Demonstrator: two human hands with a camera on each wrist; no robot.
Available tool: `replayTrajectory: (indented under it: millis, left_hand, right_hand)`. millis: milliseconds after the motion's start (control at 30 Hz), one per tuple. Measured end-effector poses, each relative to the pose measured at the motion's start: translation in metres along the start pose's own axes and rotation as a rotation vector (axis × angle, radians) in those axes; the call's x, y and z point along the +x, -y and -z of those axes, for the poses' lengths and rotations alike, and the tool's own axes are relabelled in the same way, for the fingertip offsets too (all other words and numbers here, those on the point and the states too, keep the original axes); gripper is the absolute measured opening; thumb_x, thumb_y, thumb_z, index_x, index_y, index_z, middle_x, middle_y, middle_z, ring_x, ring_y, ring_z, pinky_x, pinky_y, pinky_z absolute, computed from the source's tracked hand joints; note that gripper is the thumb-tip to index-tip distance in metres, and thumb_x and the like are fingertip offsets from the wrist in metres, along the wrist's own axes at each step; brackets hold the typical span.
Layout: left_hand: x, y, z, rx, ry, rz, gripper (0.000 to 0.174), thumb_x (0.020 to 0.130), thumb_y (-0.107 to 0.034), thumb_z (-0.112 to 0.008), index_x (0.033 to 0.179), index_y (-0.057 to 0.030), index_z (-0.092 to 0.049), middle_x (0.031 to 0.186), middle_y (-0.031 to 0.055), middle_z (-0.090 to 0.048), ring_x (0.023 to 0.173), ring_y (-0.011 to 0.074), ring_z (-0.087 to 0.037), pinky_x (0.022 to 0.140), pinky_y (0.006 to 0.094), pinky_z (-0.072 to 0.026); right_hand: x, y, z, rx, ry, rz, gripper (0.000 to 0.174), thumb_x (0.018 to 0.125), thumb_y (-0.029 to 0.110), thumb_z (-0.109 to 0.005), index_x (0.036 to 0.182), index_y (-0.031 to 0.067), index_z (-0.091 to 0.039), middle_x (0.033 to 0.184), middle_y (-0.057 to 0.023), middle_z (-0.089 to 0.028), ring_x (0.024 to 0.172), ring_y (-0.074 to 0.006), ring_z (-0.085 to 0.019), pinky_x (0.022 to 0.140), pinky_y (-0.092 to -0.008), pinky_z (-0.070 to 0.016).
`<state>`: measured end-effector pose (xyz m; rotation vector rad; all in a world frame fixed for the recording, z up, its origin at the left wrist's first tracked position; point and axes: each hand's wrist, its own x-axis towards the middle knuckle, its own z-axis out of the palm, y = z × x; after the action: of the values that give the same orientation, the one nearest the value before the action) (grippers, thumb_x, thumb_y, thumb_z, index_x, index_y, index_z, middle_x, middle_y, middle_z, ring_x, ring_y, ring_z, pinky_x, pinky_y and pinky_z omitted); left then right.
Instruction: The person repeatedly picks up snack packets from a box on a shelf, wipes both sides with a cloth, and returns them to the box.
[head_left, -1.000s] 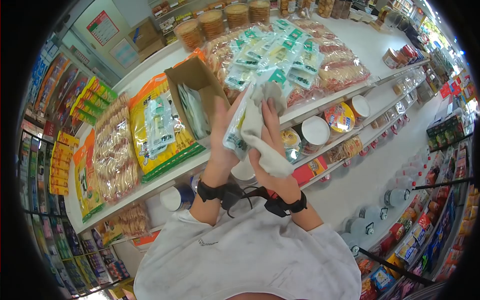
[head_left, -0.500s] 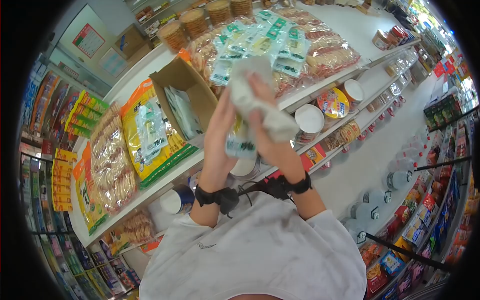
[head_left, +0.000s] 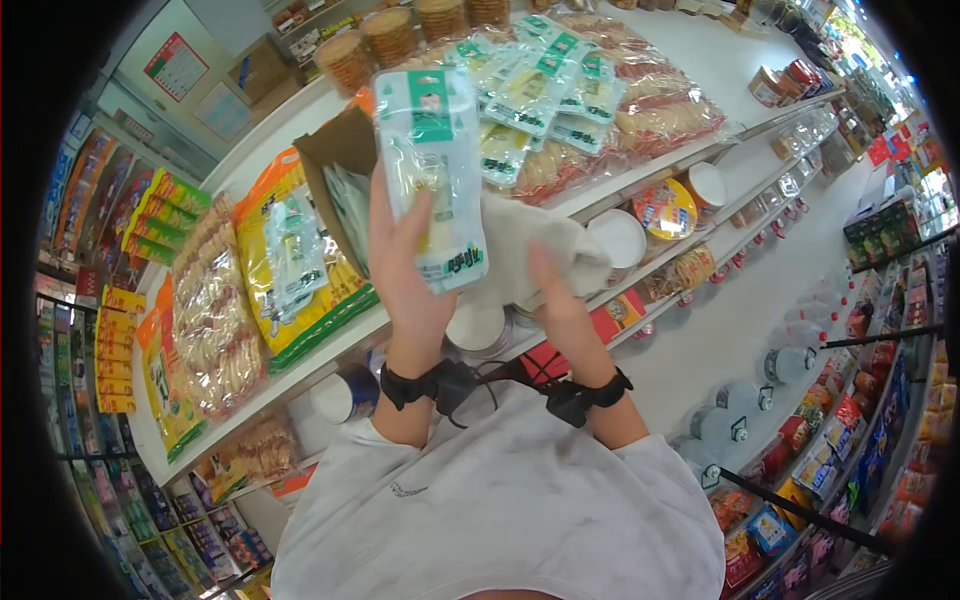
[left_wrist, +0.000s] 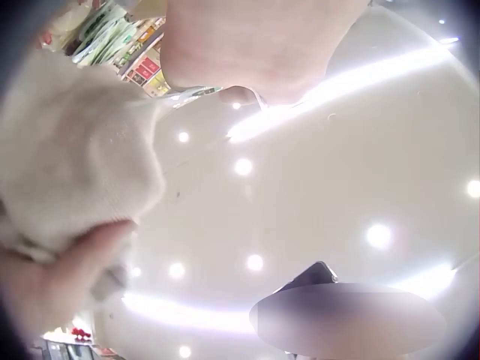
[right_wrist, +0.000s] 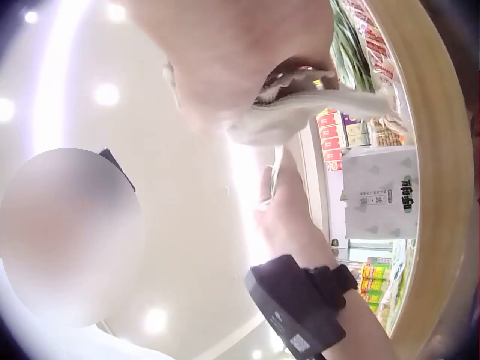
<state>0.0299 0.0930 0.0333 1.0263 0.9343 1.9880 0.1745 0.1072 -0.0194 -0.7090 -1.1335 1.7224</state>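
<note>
My left hand holds up a sealed clear-and-white snack packet with a green label, its thumb lying across the front. Beside it, to the right, a pale grey cloth is gripped in my right hand. In the left wrist view the cloth bunches over the right thumb. The right wrist view has the cloth hanging from the right hand, with the left hand behind. Just left of the held packet, an open cardboard box contains similar packets.
Several matching packets lie piled on bagged biscuits at the back of the counter. On the left are a yellow bag with packets on top and a bag of biscuits. Tubs stand on the shelf below.
The cloth was against the packet between both hands; now it has come away to the right with my right hand. The packet has risen and turned its labelled front into view.
</note>
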Motion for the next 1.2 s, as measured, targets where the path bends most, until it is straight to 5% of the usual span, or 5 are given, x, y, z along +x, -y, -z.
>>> replayTrajectory:
  millis: [233,533,967,1133,1200]
  left_hand:
    - [0.007,0.003,0.01,0.686,0.157,-0.142,0.042,0.095,-0.008,-0.054,0.135,0.0018,-0.049,0.143,0.0206,-0.044,0.136,0.0326,-0.04,0.112,0.0396,-0.0308]
    - [0.043,-0.008,0.083,1.557,-0.16,-0.371,0.044,0.085,-0.017,-0.071,0.122,0.0038,-0.056,0.15,0.0322,-0.027,0.143,0.0518,-0.018,0.115,0.0523,-0.0259]
    - [0.045,0.011,0.106,1.586,-0.099,-0.232,0.036,0.076,-0.008,-0.076,0.101,0.0021,-0.051,0.151,0.0367,-0.021,0.141,0.056,-0.016,0.116,0.0541,-0.0225]
    - [0.047,0.007,0.104,1.55,-0.115,-0.337,0.027,0.084,-0.012,-0.068,0.102,0.0047,-0.057,0.15,0.035,-0.026,0.141,0.0552,-0.018,0.115,0.0577,-0.0214]
    - [0.044,0.006,0.103,1.443,-0.108,-0.32,0.038,0.092,-0.01,-0.057,0.127,0.0039,-0.051,0.152,0.03,-0.027,0.143,0.0475,-0.021,0.117,0.0505,-0.0214]
  right_hand:
    - [0.013,-0.006,0.002,-0.182,-0.126,0.1,0.042,0.091,0.016,-0.07,0.128,-0.0019,-0.059,0.125,-0.0069,-0.061,0.11,-0.0123,-0.057,0.096,-0.0277,-0.0443]
    - [0.103,0.023,0.019,-0.349,-0.435,0.332,0.048,0.096,0.031,-0.064,0.13,-0.0023,-0.055,0.131,-0.0088,-0.057,0.117,-0.0155,-0.054,0.099,-0.0293,-0.0418]
    - [0.048,0.008,0.018,0.151,-0.541,0.36,0.05,0.096,0.018,-0.065,0.139,0.0016,-0.045,0.137,-0.0108,-0.051,0.125,-0.0204,-0.051,0.104,-0.0345,-0.0429]
    - [0.037,-0.006,0.03,-0.247,-0.58,0.302,0.053,0.096,0.005,-0.058,0.145,-0.002,-0.038,0.145,-0.0147,-0.045,0.132,-0.026,-0.045,0.111,-0.0344,-0.0342]
    - [0.027,-0.015,0.036,-0.622,-0.555,0.348,0.054,0.096,0.003,-0.055,0.147,-0.0023,-0.036,0.147,-0.0161,-0.044,0.135,-0.0271,-0.043,0.112,-0.0341,-0.0319]
